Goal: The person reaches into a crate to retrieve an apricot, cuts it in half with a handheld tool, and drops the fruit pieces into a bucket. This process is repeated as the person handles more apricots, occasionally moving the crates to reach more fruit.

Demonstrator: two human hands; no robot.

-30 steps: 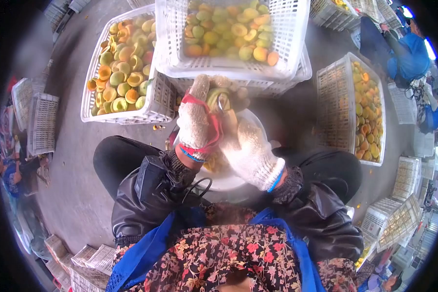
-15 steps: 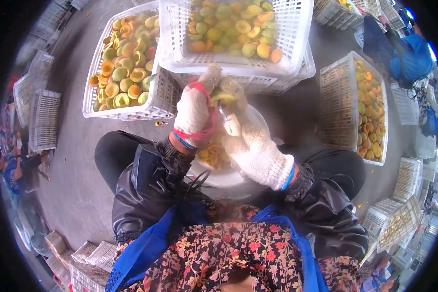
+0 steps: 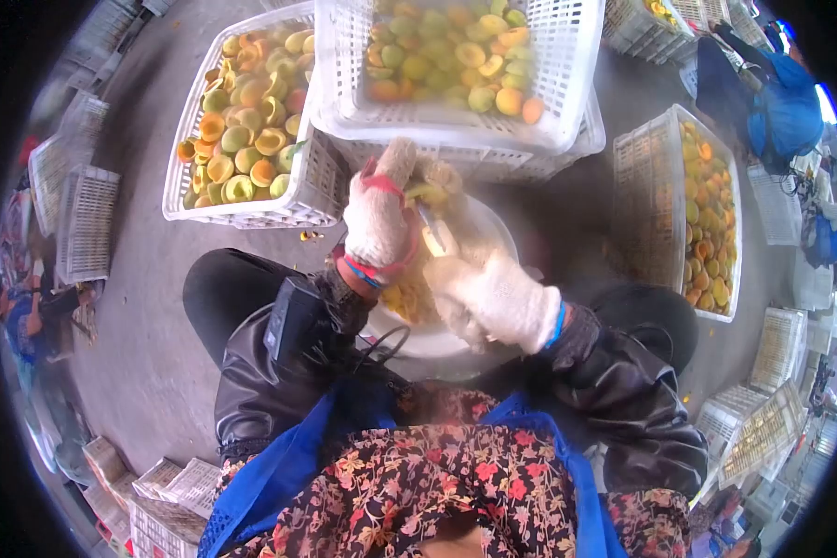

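White knit gloves cover both hands, which meet over a white basin between the knees. My left hand is closed round a yellow-green fruit, partly hidden by its fingers. In my right hand is a small peeling tool with a pale handle, its metal end against the fruit. Yellow scraps lie in the basin below the hands.
Ahead, a white crate of halved fruit rests on another crate. More fruit-filled crates stand at the left and right. A person in blue is at the upper right, with stacked crates at the far left.
My left hand has shifted slightly right and down. The right hand has turned a little, its fingers now lower, with the tool still against the fruit.
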